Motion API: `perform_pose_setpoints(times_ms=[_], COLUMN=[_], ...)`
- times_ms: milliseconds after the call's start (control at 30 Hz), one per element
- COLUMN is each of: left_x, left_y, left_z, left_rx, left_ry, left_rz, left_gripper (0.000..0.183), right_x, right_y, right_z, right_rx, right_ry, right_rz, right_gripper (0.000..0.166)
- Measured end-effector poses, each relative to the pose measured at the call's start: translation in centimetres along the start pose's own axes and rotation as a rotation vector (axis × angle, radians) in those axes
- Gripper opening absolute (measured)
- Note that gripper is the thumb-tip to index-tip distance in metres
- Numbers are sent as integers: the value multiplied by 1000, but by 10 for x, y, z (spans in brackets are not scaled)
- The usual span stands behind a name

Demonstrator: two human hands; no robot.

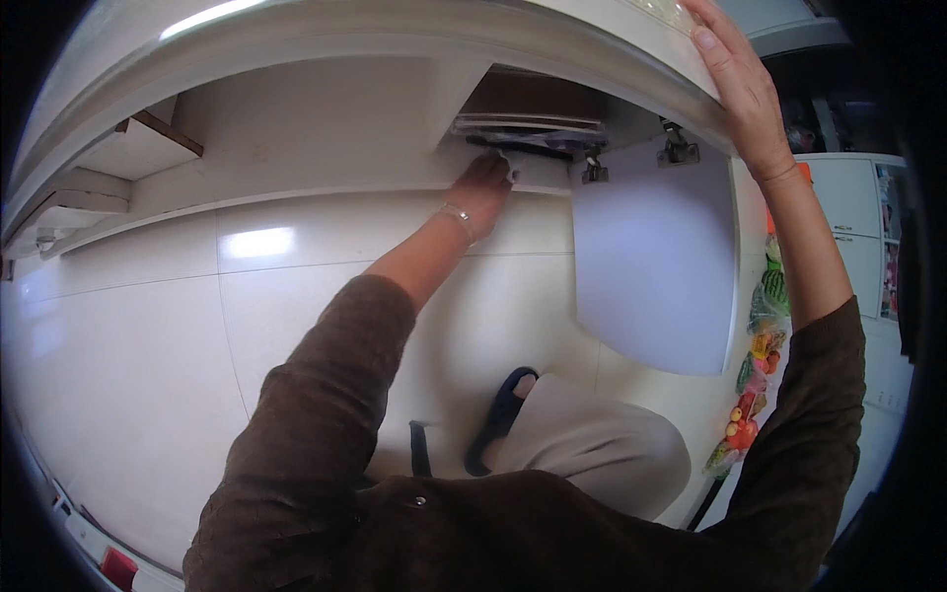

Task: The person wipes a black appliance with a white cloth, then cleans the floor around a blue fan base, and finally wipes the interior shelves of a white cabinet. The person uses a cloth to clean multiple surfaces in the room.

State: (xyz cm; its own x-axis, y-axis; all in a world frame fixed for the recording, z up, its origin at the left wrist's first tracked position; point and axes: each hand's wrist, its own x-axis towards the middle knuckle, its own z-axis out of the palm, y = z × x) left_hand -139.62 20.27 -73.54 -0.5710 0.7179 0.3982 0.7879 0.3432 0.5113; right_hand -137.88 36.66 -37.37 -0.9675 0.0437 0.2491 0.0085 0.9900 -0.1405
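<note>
My left hand (484, 189), with a bracelet at its wrist, reaches down into the low compartment of a white cabinet. Its fingers are curled around a small whitish item (512, 175), perhaps cloth or paper; it is partly hidden. Just beyond the fingers lie a dark strip (525, 149) and a stack of flat boards or trays (529, 126), partly in clear plastic. At the upper right my right hand (743, 103) grips the edge of a pale countertop (629, 55), thumb on top. To the right of my left hand, a cabinet door (655, 251) stands open on metal hinges (677, 150).
Pale floor tiles (311, 333) lie below, with my slippered foot (507, 414) and bent knee. Along the right runs a row of produce (755, 377), some in plastic bags. White cupboards (847, 200) stand behind it. Inside the cabinet at left is a white shelf piece (137, 152).
</note>
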Motion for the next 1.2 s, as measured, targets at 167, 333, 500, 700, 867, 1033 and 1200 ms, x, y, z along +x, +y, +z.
perform_pose_setpoints(times_ms=[167, 333, 500, 700, 867, 1033, 1200], left_x=[16, -28, -47, 32, 85, 77, 31], left_y=[8, 1, -16, 16, 34, 45, 19], left_z=[7, -39, -42, -11, 30, 25, -13], left_rx=[158, 306, 327, 88, -55, 9, 28], left_ry=[-171, -405, -317, -387, -594, -504, -567], left_rz=[-19, -124, -40, 33, -69, -75, -67], left_gripper=[38, 60, 74, 53, 34, 32, 58], right_x=[1, -12, -5, 3, 19, -3, -5], right_y=[8, -1, -13, -19, 69, 2, -55], right_z=[-1, -6, -3, -8, 34, 0, -5], right_rx=[-11, 61, 7, -41, 976, 197, -116], right_ry=[7, -2, 6, -98, -19, -73, -70], right_rz=[-2, 11, -33, 117, -559, -97, 115], right_gripper=[52, 52, 54, 56, 54, 51, 53])
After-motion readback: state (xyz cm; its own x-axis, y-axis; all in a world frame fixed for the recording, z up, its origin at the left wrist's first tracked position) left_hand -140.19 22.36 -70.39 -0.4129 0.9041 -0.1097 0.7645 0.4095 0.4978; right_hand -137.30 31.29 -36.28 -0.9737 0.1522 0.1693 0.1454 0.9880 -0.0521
